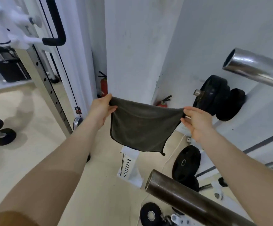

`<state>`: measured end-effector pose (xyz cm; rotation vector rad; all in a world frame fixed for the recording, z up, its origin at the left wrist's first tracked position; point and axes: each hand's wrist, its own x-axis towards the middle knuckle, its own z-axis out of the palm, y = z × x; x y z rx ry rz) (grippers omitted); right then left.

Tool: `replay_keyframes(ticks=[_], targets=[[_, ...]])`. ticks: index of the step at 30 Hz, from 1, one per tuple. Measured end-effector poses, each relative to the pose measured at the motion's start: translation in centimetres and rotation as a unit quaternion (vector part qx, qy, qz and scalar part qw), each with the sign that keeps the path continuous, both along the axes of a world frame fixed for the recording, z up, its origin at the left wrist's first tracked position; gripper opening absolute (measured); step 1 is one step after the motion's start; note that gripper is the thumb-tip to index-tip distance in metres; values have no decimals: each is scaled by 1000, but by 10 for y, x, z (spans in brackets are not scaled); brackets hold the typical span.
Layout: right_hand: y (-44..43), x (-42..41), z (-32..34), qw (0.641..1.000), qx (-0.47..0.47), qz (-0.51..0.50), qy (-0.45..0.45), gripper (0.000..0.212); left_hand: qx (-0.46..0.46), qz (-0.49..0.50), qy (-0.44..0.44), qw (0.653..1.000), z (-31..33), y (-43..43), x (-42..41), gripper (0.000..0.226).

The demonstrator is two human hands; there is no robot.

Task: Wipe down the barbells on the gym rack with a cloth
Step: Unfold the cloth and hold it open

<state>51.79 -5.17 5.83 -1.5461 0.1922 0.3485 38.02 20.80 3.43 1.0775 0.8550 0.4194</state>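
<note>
Head view, looking forward and down. Nearest, at the lower right, the open end of a dark barbell (189, 201) points toward the left, and no hand touches it. Above it both bare forearms reach forward.

The left hand (100, 110) pinches the upper left corner of the grey cloth (142, 126) between thumb and fingers. The right hand (196, 122) pinches the upper right corner in the same way. The two hands are well apart, so the upper edge sags a little between them and the rest hangs freely in the air.

I judge that the cloth is held this way to spread it open, perhaps to find a clean face or to fold it, before it goes on a bar. It touches no barbell yet. The next move probably needs one hand to gather the cloth and wrap it round the near bar.

Farther to the right a shiny chrome barbell (253, 69) lies higher, its end also free. Behind the right hand black weight plates (214, 93) sit on a peg, and one plate (185, 162) stands lower, near the floor (34, 152). At the back two red fire extinguishers (104, 86) stand beside the white pillar (132, 46).
</note>
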Motion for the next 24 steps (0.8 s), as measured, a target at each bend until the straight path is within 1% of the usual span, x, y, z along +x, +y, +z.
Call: replay_keyframes(ticks=[3, 5, 6, 7, 8, 10, 12, 13, 15, 16, 18, 20, 22, 24], targets=[[3, 5, 6, 998, 18, -51, -19, 14, 15, 14, 1, 1000, -5, 9, 6, 36], [2, 6, 6, 998, 13, -52, -16, 14, 38, 30, 13, 999, -9, 14, 2, 33], [0, 4, 3, 999, -19, -30, -7, 15, 50, 35, 16, 998, -12, 13, -1, 27], [-1, 1, -5, 997, -75, 11, 2, 17, 58, 36, 29, 997, -16, 11, -8, 20], [-3, -3, -16, 988, -138, 65, 11, 21, 74, 37, 61, 995, -25, 8, -16, 18], [-6, -12, -47, 955, -234, 179, 37, 25, 157, 17, 170, 973, -57, 2, -34, 27], [-8, -19, -76, 912, -297, 272, 80, 26, 233, -48, 255, 937, -100, -7, -52, 33], [-8, -22, -89, 885, -323, 320, 102, 26, 249, -82, 289, 921, -122, -13, -61, 37], [-5, -26, -111, 818, -368, 420, 140, 26, 269, -144, 349, 886, -163, -22, -72, 44], [-3, -30, -119, 785, -382, 462, 155, 27, 277, -173, 363, 873, -180, -26, -76, 44], [1, -40, -131, 743, -398, 508, 178, 33, 278, -213, 373, 859, -202, -31, -82, 42], [0, -46, -141, 726, -393, 526, 201, 42, 271, -223, 374, 859, -215, -32, -83, 39], [-2, -47, -145, 724, -384, 528, 222, 50, 265, -227, 369, 861, -218, -34, -82, 31], [-6, -43, -142, 719, -395, 528, 219, 52, 253, -227, 368, 865, -217, -35, -82, 11]])
